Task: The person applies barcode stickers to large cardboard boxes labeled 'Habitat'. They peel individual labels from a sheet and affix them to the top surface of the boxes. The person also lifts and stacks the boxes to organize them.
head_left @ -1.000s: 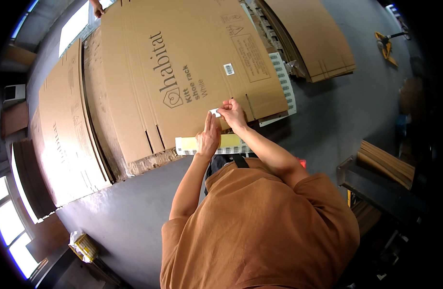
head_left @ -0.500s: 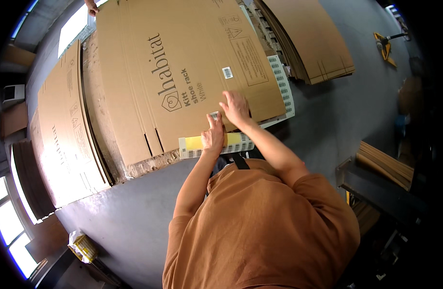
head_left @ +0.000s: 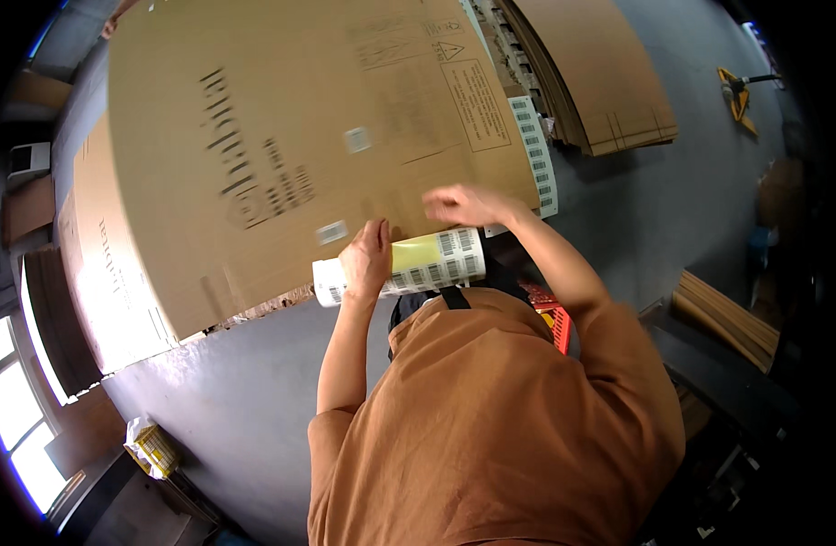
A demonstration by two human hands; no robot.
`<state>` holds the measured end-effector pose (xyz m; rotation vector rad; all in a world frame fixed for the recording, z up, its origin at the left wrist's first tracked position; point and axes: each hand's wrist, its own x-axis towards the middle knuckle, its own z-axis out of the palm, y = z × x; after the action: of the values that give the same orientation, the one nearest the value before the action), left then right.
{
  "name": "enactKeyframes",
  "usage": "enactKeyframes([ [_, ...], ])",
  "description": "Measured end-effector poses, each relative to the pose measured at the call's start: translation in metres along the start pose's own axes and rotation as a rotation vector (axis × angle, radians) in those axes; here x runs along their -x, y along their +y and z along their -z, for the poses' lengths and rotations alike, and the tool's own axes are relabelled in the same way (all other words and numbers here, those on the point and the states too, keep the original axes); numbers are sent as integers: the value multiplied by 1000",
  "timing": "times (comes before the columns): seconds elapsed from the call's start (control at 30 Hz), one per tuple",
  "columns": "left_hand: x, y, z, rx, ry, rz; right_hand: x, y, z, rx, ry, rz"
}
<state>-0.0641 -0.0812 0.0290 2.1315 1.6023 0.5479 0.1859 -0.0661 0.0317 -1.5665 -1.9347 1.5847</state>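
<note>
A large printed flat cardboard sheet (head_left: 282, 100) lies on top of a stack in front of me, smeared by motion. Two white barcode labels are on it: one label (head_left: 357, 139) near its middle, the other label (head_left: 331, 233) close to its near edge. My left hand (head_left: 366, 259) is closed over a curled sheet of barcode labels (head_left: 436, 259) with a bare yellow backing, held at the stack's near edge. Just above the cardboard's near right part, my right hand (head_left: 473, 206) is slightly blurred, its fingers reaching leftward and apart, with nothing visible in them.
Another person's hand (head_left: 115, 23) is at the far left corner. More cardboard stacks stand to the left (head_left: 104, 237) and far right (head_left: 609, 82). Another label sheet (head_left: 534, 155) sticks out under the stack's right edge. A yellow pallet jack (head_left: 736, 96) stands far right.
The top printed sheet has slid left, carrying its two labels, and another printed sheet shows beneath it. The other person's hand has moved left. My left hand has shifted left along the label sheet.
</note>
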Motion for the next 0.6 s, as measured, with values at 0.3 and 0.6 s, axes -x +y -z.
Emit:
enactKeyframes([
  [0.3,-23,33,-1,-67,209,-332,44,-26,-8,-84,256,95],
  [0.6,-30,47,-24,-102,8,-295,49,-20,-13,106,578,255],
])
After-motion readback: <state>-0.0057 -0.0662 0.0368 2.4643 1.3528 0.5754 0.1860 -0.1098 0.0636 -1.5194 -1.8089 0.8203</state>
